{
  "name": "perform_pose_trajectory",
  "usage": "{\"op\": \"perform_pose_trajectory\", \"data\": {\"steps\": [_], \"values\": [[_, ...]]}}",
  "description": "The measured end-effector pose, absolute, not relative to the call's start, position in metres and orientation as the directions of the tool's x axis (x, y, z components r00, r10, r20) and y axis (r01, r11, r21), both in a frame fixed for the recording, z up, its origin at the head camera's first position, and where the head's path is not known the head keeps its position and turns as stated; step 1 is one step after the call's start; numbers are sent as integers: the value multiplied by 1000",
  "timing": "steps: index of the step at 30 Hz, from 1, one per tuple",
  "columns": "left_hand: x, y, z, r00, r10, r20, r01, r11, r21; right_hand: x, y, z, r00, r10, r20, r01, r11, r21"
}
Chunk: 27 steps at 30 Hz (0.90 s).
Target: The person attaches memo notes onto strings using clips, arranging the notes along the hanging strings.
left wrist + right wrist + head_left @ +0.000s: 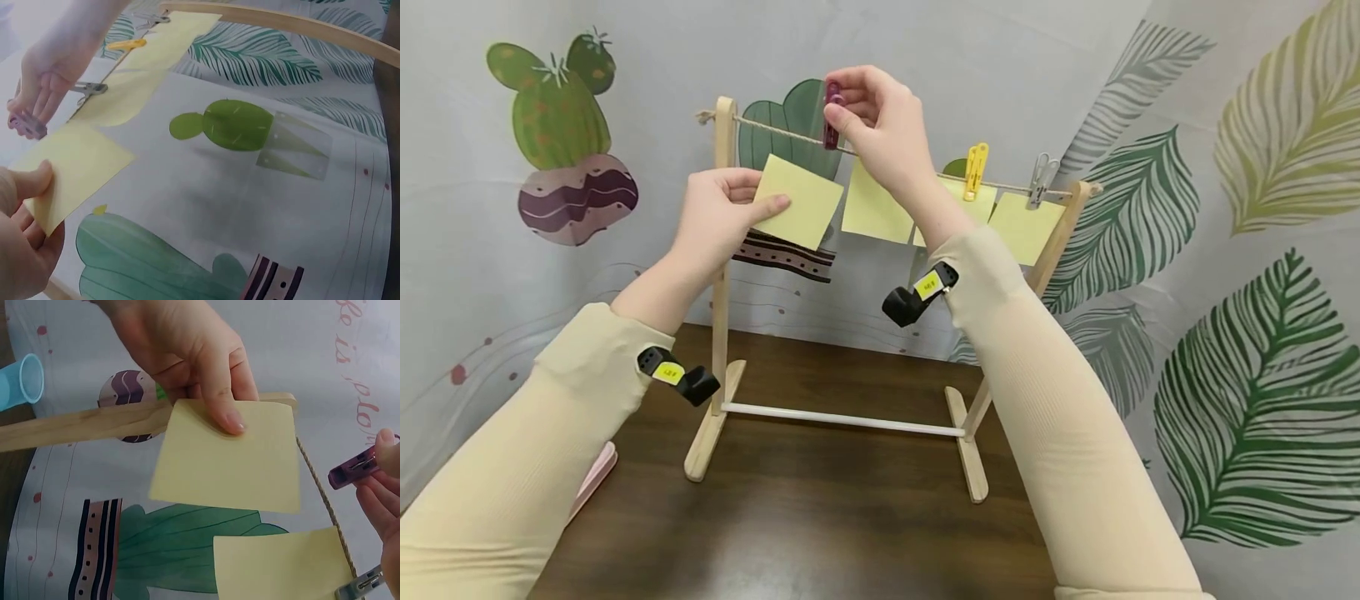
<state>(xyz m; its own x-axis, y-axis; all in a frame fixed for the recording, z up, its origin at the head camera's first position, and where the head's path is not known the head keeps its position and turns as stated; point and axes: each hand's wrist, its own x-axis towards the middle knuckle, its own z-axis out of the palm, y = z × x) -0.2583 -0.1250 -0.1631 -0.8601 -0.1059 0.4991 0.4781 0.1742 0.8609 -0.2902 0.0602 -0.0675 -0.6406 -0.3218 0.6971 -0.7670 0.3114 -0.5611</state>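
Observation:
My left hand (722, 208) pinches a yellow sticky note (801, 204) between thumb and fingers, held tilted just below the rope (778, 131) near the left post. Up at the rope, my right hand (883, 117) grips a purple clothespin (832, 117) by its upper end, its lower tip close to the line. In the right wrist view the purple clothespin (353, 470) points toward the rope, apart from the held note (231, 462). More yellow notes hang along the rope to the right, held by a yellow clothespin (975, 171) and grey clothespins, one grey clothespin (1042, 179) at the far right.
The wooden stand has a left post (721, 250), a right post (1060, 233) and a white crossbar (842, 419) on a dark brown table (790, 517). A pink object (597, 475) lies by the left sleeve. A light blue cup (22, 381) shows in the right wrist view. Behind hangs a printed cloth.

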Motion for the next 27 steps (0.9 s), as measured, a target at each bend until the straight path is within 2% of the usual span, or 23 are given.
{"op": "perform_pose_trajectory", "data": {"steps": [4, 8, 15, 27], "values": [[-259, -118, -160, -852, -196, 485, 479, 82, 874, -295, 57, -66, -648, -256, 718, -757, 319, -570], [-262, -111, -160, -839, -284, 464, 480, 14, 877, -295, 51, -65, -625, -190, 758, -765, 343, -545], [-267, -100, -164, -796, -373, 477, 452, 157, 878, -287, 39, -64, -639, -172, 750, -743, 390, -543], [-274, -97, -165, -790, -405, 461, 469, 86, 879, -289, 34, -66, -699, -156, 698, -682, 442, -583]]}}
